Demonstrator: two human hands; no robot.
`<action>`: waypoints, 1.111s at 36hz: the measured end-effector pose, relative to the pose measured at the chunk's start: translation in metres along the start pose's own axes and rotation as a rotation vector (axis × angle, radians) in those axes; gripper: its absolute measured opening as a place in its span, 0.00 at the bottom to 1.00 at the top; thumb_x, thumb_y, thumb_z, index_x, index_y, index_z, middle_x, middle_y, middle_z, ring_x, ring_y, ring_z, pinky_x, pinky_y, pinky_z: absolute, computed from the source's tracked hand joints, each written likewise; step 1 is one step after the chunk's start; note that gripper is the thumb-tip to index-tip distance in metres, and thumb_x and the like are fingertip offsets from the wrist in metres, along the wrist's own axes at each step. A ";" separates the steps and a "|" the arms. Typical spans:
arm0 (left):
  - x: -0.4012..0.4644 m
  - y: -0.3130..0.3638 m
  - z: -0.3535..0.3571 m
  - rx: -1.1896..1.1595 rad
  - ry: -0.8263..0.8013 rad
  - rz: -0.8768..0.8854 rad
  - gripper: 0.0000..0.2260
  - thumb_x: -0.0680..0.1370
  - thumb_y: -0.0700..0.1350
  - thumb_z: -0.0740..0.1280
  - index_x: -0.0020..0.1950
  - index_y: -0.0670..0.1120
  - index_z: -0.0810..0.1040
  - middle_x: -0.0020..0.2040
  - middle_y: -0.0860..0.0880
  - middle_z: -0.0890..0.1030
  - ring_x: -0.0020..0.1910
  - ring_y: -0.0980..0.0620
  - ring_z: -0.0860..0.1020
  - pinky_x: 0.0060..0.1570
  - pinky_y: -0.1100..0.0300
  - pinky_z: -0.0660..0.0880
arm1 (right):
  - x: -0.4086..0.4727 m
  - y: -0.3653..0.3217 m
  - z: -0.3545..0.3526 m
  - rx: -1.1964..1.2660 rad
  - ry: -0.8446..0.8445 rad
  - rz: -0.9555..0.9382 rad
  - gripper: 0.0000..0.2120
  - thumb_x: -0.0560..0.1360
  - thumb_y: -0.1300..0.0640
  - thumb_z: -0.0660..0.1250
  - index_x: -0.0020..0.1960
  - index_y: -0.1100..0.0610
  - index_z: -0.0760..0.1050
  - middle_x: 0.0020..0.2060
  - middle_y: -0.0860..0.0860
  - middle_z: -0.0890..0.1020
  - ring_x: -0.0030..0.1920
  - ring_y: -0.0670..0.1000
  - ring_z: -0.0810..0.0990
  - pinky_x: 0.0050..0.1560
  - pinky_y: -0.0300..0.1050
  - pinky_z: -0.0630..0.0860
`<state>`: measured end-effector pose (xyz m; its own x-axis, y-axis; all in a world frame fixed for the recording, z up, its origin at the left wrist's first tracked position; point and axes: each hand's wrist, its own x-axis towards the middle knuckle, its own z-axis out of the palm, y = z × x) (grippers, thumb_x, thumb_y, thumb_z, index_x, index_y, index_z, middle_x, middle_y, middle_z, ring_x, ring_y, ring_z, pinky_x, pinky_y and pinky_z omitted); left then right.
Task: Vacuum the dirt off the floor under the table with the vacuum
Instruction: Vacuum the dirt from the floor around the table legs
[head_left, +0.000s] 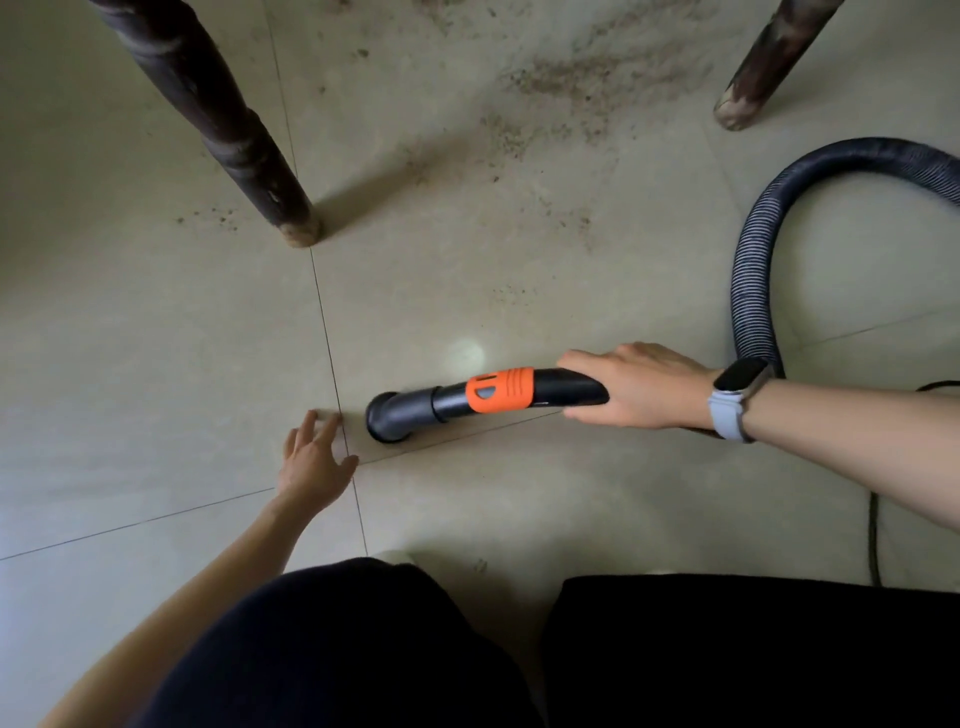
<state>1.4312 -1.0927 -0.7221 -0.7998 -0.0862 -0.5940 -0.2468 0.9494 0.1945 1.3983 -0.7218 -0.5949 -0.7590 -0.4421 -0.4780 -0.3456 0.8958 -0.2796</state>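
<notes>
Right hand (636, 385): fingers clamped around the black vacuum wand (488, 397), behind its orange collar (500, 389).
Left hand (316, 460): fingers straight and spread, flat on the floor (156, 364), just beside the nozzle.
Nozzle (387, 418): mouth down on the tile, near a grout crossing.
Hose (763, 249): loops away at right.
Dirt (561, 93): scattered between the two table legs (218, 124), well apart from the nozzle.

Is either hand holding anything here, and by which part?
The right hand grips the vacuum nozzle at its black handle end, behind the orange collar. The left hand holds nothing.
</notes>
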 end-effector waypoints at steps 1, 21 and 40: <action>0.000 -0.001 0.000 0.000 0.002 -0.008 0.30 0.77 0.48 0.67 0.76 0.47 0.59 0.78 0.45 0.52 0.75 0.41 0.55 0.72 0.49 0.58 | 0.002 -0.004 0.001 0.006 -0.026 -0.017 0.16 0.76 0.42 0.63 0.59 0.48 0.67 0.37 0.48 0.74 0.37 0.54 0.71 0.37 0.45 0.66; 0.004 0.080 0.007 0.114 -0.148 0.152 0.34 0.79 0.54 0.64 0.78 0.52 0.48 0.79 0.49 0.40 0.77 0.42 0.40 0.74 0.44 0.53 | -0.040 0.070 -0.009 0.040 -0.049 0.201 0.12 0.74 0.43 0.65 0.52 0.47 0.69 0.35 0.48 0.77 0.39 0.54 0.76 0.37 0.45 0.68; 0.010 0.129 0.019 0.277 -0.222 0.272 0.35 0.78 0.58 0.63 0.78 0.55 0.46 0.78 0.50 0.36 0.76 0.42 0.38 0.70 0.43 0.59 | -0.045 0.086 -0.002 0.110 0.156 0.334 0.15 0.75 0.43 0.64 0.55 0.51 0.68 0.37 0.49 0.73 0.38 0.57 0.72 0.36 0.45 0.64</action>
<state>1.4018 -0.9651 -0.7175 -0.6712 0.2160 -0.7091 0.1366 0.9763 0.1680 1.4015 -0.6253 -0.5961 -0.8975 -0.1068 -0.4278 -0.0104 0.9751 -0.2216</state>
